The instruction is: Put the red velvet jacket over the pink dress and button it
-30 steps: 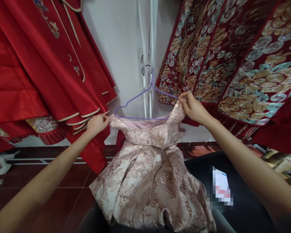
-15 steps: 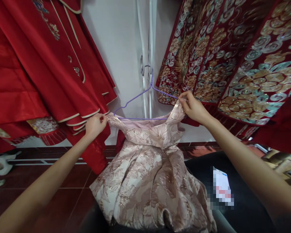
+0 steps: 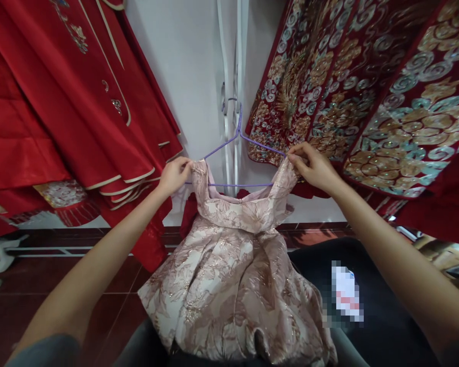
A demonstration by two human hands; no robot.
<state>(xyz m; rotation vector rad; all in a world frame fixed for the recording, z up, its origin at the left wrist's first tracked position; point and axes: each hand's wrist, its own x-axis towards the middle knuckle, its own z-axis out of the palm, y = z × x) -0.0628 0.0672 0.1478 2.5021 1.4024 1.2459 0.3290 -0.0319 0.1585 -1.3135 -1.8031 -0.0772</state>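
A pale pink brocade dress (image 3: 233, 275) with a gold-sheen floral pattern lies over my lap, its neckline facing away from me. Its two shoulder straps sit over the arms of a purple clothes hanger (image 3: 240, 130), whose hook points up toward the white doors. My left hand (image 3: 176, 175) pinches the left strap near its top, fingers closed. On the other side, my right hand (image 3: 311, 164) grips the top of the right strap between thumb and fingers, close to the hanger's arm. The hanger's lower bar shows across the neck opening.
Red garments (image 3: 72, 112) hang at the left, and a dark red embroidered skirt (image 3: 352, 92) hangs at the right. White doors (image 3: 191, 66) with a handle stand behind. A card (image 3: 346, 290), blurred, lies on a black surface at the right. White shoes (image 3: 0, 255) sit at far left.
My left hand has moved right and up with the left strap, which now sits over the hanger's left arm. My right hand has shifted slightly right, still on its strap.
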